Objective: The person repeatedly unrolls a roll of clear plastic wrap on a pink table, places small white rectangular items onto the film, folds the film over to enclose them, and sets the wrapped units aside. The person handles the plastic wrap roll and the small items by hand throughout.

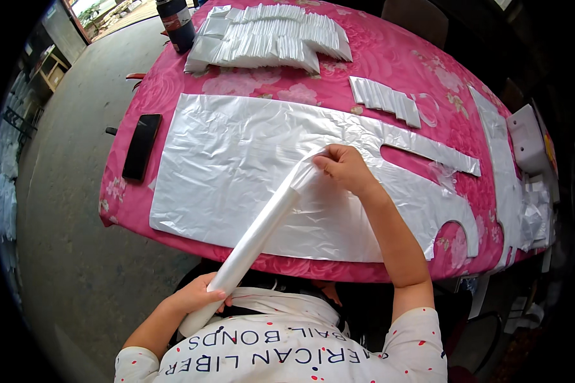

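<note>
A long, narrow strip of folded white plastic bag (pixel 257 230) slants between my hands, from my lap up over the table. My left hand (pixel 201 295) is wrapped round its lower part, close to my shirt. Its upper, looser end is pinched between the thumb and fingers of my right hand (pixel 344 167). Beneath lies a flat stack of white plastic carrier bags (pixel 217 163), spread wide with cut-out handles toward the right. How many layers it has I cannot tell.
On the pink floral tablecloth (pixel 150 96), a black phone (pixel 141 148) lies left of the bags. Many folded white packets (pixel 268 38) are heaped at the back beside a dark bottle (pixel 176 24). A short row of packets (pixel 384 101) and another bag stack (pixel 497 153) lie right, near a white container (pixel 529 137).
</note>
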